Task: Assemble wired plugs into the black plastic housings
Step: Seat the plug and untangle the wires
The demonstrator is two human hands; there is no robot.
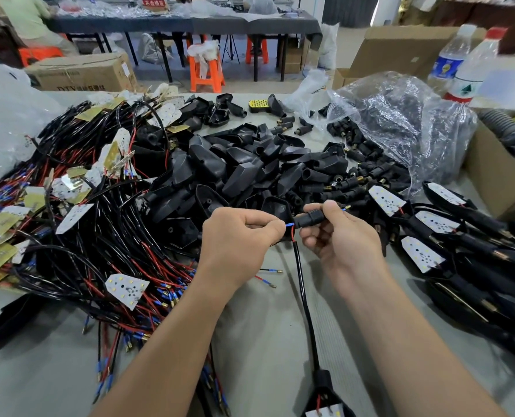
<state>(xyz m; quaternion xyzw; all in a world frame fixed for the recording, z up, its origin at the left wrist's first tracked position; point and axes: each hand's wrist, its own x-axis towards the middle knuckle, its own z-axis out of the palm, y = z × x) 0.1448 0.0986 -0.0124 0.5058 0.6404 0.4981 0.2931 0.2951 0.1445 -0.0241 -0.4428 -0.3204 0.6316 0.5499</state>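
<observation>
Both bare forearms reach forward and converge over the table, the left hand (235, 236) curled knuckles-up with thumb and forefinger pinched together at its right edge, the right hand (340, 233) facing it, fingers folded around a short black plastic plug (309, 219).

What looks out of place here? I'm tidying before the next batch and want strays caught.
Two loose wire ends lie alone on the bare table, apart from the wire heap. A lone yellow perforated part sits among the black housings.
</observation>
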